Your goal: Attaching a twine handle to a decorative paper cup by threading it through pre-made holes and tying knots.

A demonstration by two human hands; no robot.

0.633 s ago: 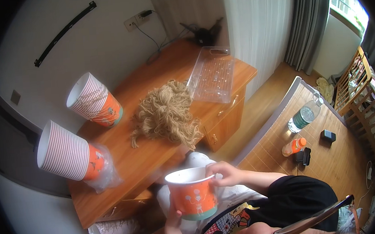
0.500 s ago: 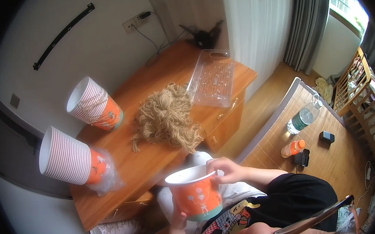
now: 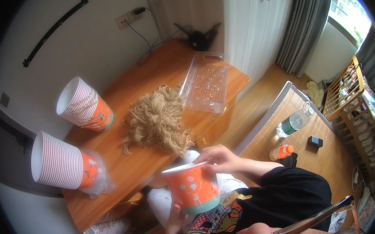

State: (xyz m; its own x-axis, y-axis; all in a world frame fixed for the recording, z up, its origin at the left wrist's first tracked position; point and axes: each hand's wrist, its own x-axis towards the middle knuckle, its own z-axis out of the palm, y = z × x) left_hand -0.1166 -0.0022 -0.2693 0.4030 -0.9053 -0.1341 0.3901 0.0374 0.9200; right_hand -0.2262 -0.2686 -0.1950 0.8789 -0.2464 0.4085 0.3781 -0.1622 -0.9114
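An orange paper bucket [image 3: 191,189] with a white rim, a teal base and a printed skeleton figure is held over my lap. My left hand [image 3: 174,217] grips it low on its left side, partly hidden behind the bucket. At the rim's right side, my right hand [image 3: 219,159] is closed with its fingers over the edge. Little of the bucket's inside shows. Just beyond, a tangled heap of tan strings [image 3: 159,119] lies on the wooden desk [image 3: 125,166].
Two stacks of paper buckets stand on the desk's left: one wound with string [image 3: 85,105], one partly in clear plastic [image 3: 61,162]. A clear plastic tray [image 3: 206,82] and a black router [image 3: 199,39] lie farther back. Bottles [image 3: 294,122] stand on a bamboo mat at right.
The bucket has tilted so that less of its inside shows, and its printed figure has shifted left. Both hands still hold it. The whole view has shifted slightly.
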